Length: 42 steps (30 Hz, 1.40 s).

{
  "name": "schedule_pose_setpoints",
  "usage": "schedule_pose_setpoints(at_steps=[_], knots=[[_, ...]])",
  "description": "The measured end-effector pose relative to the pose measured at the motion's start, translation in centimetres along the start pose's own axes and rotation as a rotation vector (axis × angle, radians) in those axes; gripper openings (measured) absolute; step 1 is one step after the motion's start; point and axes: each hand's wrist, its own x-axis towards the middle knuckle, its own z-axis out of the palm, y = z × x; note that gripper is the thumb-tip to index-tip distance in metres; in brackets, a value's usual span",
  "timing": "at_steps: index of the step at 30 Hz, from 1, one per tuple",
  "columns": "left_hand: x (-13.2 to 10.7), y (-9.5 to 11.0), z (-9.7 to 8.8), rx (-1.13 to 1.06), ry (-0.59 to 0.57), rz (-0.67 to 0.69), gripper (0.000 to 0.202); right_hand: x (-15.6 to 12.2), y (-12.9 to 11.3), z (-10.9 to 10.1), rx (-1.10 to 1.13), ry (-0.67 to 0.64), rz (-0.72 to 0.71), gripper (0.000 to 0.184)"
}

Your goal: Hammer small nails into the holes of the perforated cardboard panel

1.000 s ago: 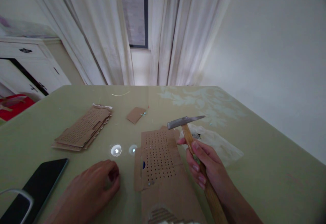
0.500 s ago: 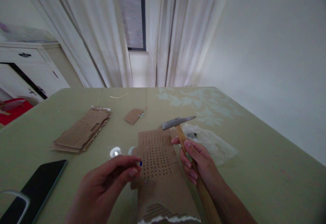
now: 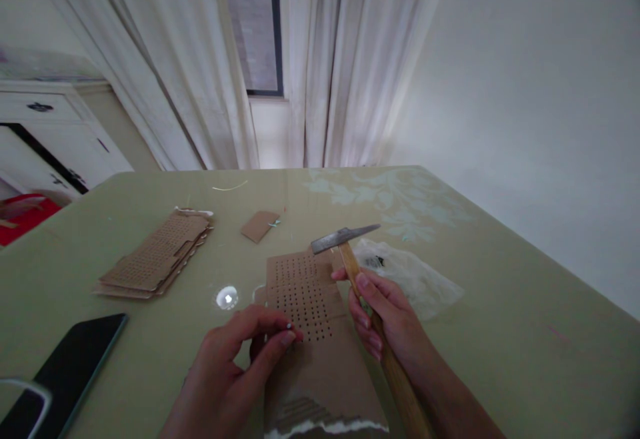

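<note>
My right hand (image 3: pixel 380 312) is wrapped round the wooden handle of a hammer (image 3: pixel 399 382). Its grey metal head is raised above the far right part of a cardboard sheet (image 3: pixel 320 386) that is dotted with rows of small holes. My left hand (image 3: pixel 250 362) is over the sheet's left side, thumb and fingers pinched by the lower rows of holes. A tiny pale tip shows between those fingertips; what it belongs to is too small to tell. The sheet's near edge is torn, with corrugation exposed.
A stack of perforated cardboard pieces (image 3: pixel 157 252) lies at the left, behind a dark phone (image 3: pixel 65 372) with a white cable (image 3: pixel 43 392). Farther back is a small cardboard piece (image 3: pixel 260 226). A clear plastic bag (image 3: pixel 415 279) lies right of the hammer; a shiny round disc (image 3: pixel 227 298) rests left of the sheet.
My left hand has moved right, from the sheet's left edge to over the lower holes. A blue spot at its fingertips no longer shows. My right hand still holds the hammer in nearly the same place.
</note>
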Motion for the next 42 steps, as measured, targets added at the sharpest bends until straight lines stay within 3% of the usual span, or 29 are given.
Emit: schedule_pose_setpoints(at_steps=[7,16,25,29,32,36,42], knots=[[0.3,0.3,0.1,0.011,0.015,0.042,0.026,-0.1,0.2,0.1,0.006,-0.001,-0.005,0.049],[0.0,0.3,0.1,-0.019,0.003,-0.001,0.028,0.0,0.3,-0.1,0.008,-0.010,-0.004,0.049],[0.0,0.1,0.5,0.009,0.031,0.122,0.020,-0.3,-0.6,-0.5,-0.110,-0.047,-0.024,0.051],[0.1,-0.1,0.7,0.011,0.051,0.211,0.013,-2.8,-2.7,-0.4,-0.317,-0.128,-0.034,0.051],[0.2,-0.3,0.8,0.024,0.061,0.264,0.012,-5.4,-4.8,0.4,-0.645,-0.180,0.021,0.045],[0.3,-0.1,1.0,0.039,0.038,0.264,0.014,-7.7,-7.6,1.6,-1.076,-0.108,-0.130,0.037],[0.1,0.5,1.2,0.053,0.035,0.268,0.016,-8.5,-9.3,3.4,-1.173,-0.059,-0.177,0.039]])
